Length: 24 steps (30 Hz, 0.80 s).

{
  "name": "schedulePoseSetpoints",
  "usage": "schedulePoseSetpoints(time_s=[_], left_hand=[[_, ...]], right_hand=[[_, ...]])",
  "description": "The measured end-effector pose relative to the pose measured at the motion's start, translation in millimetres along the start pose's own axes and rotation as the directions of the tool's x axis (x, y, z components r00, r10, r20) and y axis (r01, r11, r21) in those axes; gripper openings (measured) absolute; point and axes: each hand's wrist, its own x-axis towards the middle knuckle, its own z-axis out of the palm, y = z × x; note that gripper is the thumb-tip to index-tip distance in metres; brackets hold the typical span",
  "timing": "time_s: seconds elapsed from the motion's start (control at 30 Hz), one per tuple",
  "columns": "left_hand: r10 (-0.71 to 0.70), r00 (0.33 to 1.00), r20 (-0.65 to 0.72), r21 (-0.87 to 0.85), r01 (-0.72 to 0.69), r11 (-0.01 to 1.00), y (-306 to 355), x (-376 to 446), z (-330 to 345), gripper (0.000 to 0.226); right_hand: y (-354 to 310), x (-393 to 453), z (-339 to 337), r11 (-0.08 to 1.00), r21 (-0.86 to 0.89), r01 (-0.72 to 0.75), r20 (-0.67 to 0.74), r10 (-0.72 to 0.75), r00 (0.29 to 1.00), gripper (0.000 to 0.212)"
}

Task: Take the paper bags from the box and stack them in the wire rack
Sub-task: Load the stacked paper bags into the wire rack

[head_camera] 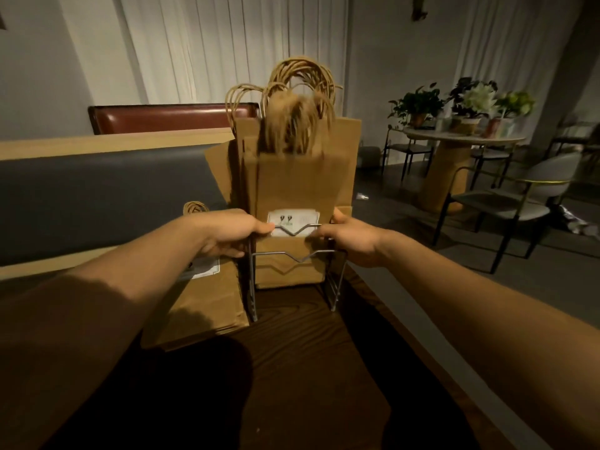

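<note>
- Nearest me is the dark wood table (292,368), with both my forearms reaching out over it.
- To the left, a flat pile of paper bags (201,306) lies on the table just beside the rack. I see no box in view, so I judge this pile is my remaining supply.
- My left hand (227,233) is curled round the left edge of the upright bags, thumb at the front wire.
- My right hand (347,241) grips the right edge the same way, fingers closed on paper and wire.
- Between them stands the wire rack (293,254), holding the upright bags (292,190) with their twine handles (298,92) up; those are blurred.
- I judge I am seating and squaring this bundle. Next I should press it level, let go, then reach left for more.
</note>
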Motion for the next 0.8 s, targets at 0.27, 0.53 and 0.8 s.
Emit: schedulePoseSetpoints(time_s=[0.27,0.53,0.8], left_hand=[[0.124,0.955,-0.268,0.157,-0.084,0.984,17,-20,-1,0.037],[0.299,0.924,-0.237,-0.505,-0.380,0.775,16,-33,29,0.029],[0.384,0.834,-0.396,-0.549,-0.550,0.630,41,-23,22,0.093]], right_hand=[[-30,-17,-3,0.982,-0.112,0.154,-0.144,-0.169,0.975,0.034],[-45,-15,21,0.977,-0.078,0.197,-0.229,-0.210,0.950,0.067],[-64,-6,20,0.945,0.153,0.288,-0.321,-0.228,0.919,0.076]])
